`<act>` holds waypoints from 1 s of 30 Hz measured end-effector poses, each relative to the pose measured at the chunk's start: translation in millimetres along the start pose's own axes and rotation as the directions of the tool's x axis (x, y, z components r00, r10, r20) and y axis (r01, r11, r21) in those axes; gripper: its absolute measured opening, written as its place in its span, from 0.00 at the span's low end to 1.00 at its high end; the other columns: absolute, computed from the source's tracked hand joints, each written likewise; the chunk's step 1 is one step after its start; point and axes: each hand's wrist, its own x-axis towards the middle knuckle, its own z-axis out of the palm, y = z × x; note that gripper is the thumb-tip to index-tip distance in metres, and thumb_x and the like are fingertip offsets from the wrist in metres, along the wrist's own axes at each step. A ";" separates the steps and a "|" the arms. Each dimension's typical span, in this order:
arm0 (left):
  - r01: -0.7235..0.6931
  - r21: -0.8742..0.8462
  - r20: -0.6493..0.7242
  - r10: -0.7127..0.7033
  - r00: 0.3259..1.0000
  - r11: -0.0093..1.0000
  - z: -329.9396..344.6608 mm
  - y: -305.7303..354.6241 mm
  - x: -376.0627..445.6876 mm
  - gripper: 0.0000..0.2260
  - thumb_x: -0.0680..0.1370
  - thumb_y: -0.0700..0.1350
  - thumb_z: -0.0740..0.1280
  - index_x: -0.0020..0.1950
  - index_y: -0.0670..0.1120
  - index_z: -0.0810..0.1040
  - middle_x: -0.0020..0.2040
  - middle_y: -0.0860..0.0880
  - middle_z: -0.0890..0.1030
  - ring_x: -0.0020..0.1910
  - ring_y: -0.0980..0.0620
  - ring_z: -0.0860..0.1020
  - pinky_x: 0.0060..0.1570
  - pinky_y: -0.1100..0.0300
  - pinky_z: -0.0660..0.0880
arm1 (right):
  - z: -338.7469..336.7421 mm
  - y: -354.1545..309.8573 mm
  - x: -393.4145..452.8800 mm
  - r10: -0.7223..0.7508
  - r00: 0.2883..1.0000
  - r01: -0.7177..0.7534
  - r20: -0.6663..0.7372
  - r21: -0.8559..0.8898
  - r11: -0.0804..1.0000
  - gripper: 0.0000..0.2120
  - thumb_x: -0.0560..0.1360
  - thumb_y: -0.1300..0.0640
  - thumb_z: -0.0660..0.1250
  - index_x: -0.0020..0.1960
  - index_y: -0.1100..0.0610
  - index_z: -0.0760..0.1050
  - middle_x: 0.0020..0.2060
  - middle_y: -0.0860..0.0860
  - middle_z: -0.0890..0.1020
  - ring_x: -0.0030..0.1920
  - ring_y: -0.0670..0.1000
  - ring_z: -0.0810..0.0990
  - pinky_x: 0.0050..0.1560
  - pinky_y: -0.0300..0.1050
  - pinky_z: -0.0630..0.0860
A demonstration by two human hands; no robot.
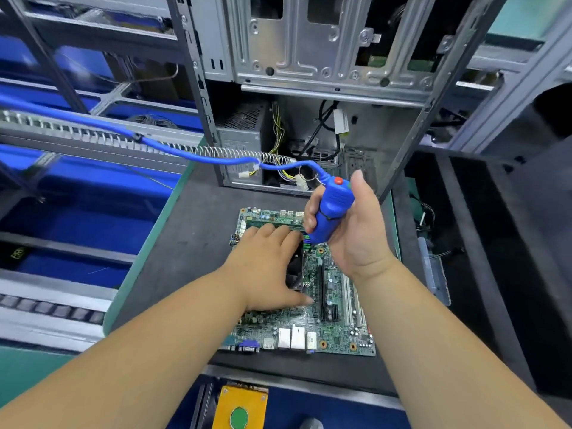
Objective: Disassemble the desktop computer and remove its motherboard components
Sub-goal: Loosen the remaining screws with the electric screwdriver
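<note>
the motherboard lies flat on the dark mat, already out of the open computer case that stands just behind it. your left hand rests flat, fingers straight, on the dark cooler block near the board's middle, steadying it without gripping. your right hand is wrapped around the blue powered screwdriver, held upright over the board just right of the cooler, its blue hose trailing away to the left past the case.

the step looks like backing out a cooler screw. you do well to keep the driver plumb so the bit seats squarely; the tip is hidden behind your fingers, so i cannot tell whether it is engaged. keep the left palm pressing down so the board does not spin or skate on the mat, and keep your fingertips clear of the bit. watch that the hose does not tug the driver off line.
</note>
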 end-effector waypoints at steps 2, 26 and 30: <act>0.000 -0.017 -0.006 0.000 1.000 1.000 -0.2 0.0 -0.2 0.45 0.60 0.79 0.56 0.66 0.50 0.65 0.58 0.53 0.71 0.56 0.48 0.68 0.59 0.50 0.66 | -0.8 0.9 -1.0 -0.008 1.000 0.008 0.000 0.023 1.000 0.27 0.74 0.37 0.53 0.36 0.60 0.72 0.30 0.56 0.73 0.31 0.54 0.68 0.34 0.46 0.68; 0.007 -0.044 0.030 -0.005 1.000 0.999 -2.7 -0.8 1.2 0.47 0.61 0.78 0.58 0.73 0.51 0.60 0.62 0.52 0.71 0.53 0.49 0.68 0.59 0.52 0.67 | -4.9 4.1 7.1 0.016 0.991 0.020 0.133 -0.263 0.965 0.28 0.70 0.34 0.57 0.32 0.58 0.76 0.31 0.59 0.76 0.35 0.56 0.73 0.42 0.50 0.68; -0.016 -0.080 0.053 0.021 0.998 0.997 -8.6 -3.5 6.5 0.45 0.61 0.77 0.61 0.71 0.51 0.63 0.64 0.52 0.72 0.54 0.47 0.71 0.58 0.51 0.69 | -7.8 1.6 9.4 0.000 0.994 0.026 0.112 -0.239 0.971 0.26 0.69 0.37 0.57 0.30 0.59 0.76 0.32 0.60 0.79 0.38 0.57 0.75 0.46 0.52 0.69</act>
